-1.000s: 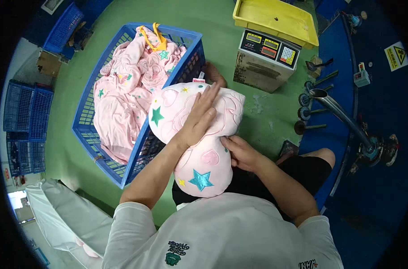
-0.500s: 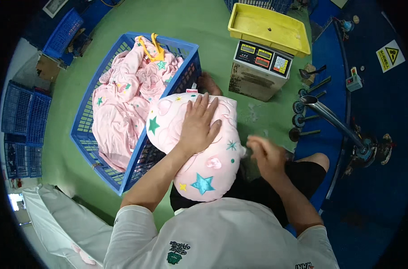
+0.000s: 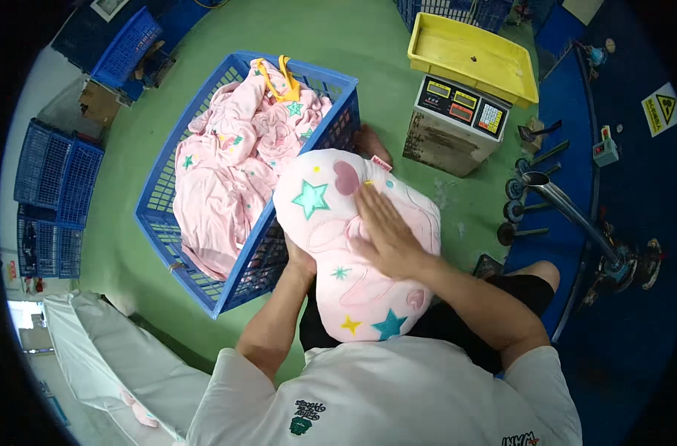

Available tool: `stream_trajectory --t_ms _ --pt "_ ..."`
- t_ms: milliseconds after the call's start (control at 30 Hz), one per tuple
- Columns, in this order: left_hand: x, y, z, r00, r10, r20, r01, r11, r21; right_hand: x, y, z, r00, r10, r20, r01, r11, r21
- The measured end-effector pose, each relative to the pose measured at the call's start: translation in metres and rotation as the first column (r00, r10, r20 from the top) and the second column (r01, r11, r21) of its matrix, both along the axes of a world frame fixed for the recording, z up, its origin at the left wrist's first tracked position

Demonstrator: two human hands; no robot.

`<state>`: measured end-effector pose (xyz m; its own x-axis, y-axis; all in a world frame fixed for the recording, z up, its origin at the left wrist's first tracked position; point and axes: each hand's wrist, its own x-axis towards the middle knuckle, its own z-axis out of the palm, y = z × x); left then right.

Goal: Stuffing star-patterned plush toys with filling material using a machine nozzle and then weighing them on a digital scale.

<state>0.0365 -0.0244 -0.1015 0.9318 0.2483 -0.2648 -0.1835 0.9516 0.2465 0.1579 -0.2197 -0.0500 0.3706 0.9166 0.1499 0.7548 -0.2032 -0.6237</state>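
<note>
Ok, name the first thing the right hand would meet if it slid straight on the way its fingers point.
Likely the mauve heart on the pink cushion, just ahead of the right hand; beyond the cushion, seemingly the blue basket, though depth is unclear.

The floor (image 3: 309,33) is green, with white smudges (image 3: 444,192) near the electronic scale (image 3: 444,141). That boxy scale, with little screens (image 3: 464,99) and buttons (image 3: 490,117), stands right on the floor. A big blue plastic basket (image 3: 243,273) with lots of holes stands there too, left of the scale and apart from it.
</note>
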Motion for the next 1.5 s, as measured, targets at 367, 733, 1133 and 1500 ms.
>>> stream_trajectory --t_ms 367,733,1133,1500 --pt "-0.022 -0.038 0.057 0.968 -0.164 -0.188 0.164 0.986 -0.015 -0.003 0.056 -0.007 0.943 -0.194 0.272 0.136 0.967 0.215" --pt "-0.039 -0.056 0.071 0.814 -0.117 -0.568 0.49 0.664 0.565 -0.055 -0.024 0.013 0.973 -0.159 -0.166 0.204 0.928 0.31" --pt "-0.146 0.098 0.164 0.626 0.742 -0.241 -0.42 0.581 0.697 0.008 -0.089 -0.009 0.774 -0.381 -0.505 0.498 0.859 0.116" --pt "-0.404 0.251 0.2 -0.139 0.985 0.106 -0.613 -0.17 0.772 0.031 -0.119 -0.089 0.712 -0.366 -0.599 0.361 0.923 -0.134"
